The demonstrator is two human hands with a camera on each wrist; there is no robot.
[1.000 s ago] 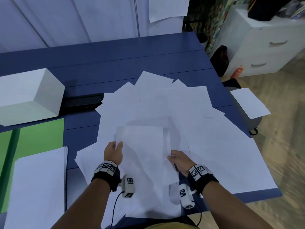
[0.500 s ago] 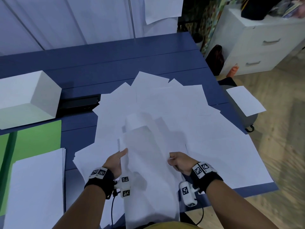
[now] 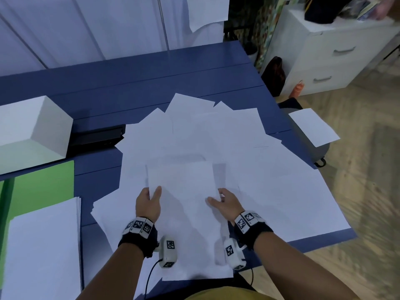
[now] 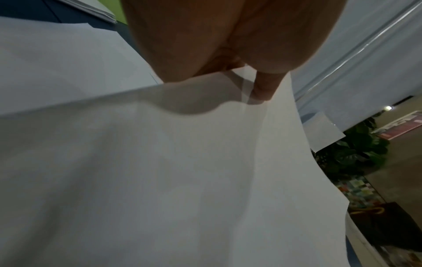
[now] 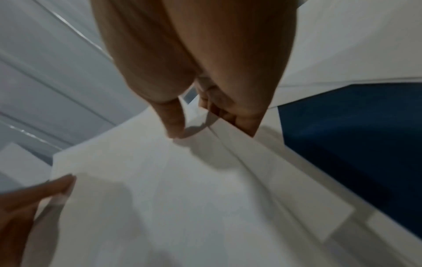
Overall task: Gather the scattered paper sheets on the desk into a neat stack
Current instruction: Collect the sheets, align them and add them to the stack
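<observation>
Many white paper sheets [image 3: 227,135] lie fanned and overlapping across the blue desk [image 3: 134,79]. Both hands hold a small bundle of sheets [image 3: 184,191] just above the pile, near the front edge. My left hand [image 3: 152,191] pinches its left edge, thumb on top. My right hand [image 3: 216,194] pinches its right edge. In the left wrist view the thumb [image 4: 265,86] presses on the bundle [image 4: 182,162] and the other fingers are hidden beneath. In the right wrist view the thumb [image 5: 174,124] lies on top and curled fingers [image 5: 228,112] sit under the edge.
At the left stand a white box [image 3: 32,131], a black device [image 3: 97,137], a green folder [image 3: 43,187] and a squared paper stack [image 3: 43,245]. One sheet [image 3: 313,126] lies on a seat beyond the desk's right edge. A white drawer cabinet [image 3: 324,50] stands behind it.
Half a second ago the held bundle was bowed with its far edge curled over. Now it lies flat between my hands, which have shifted slightly forward.
</observation>
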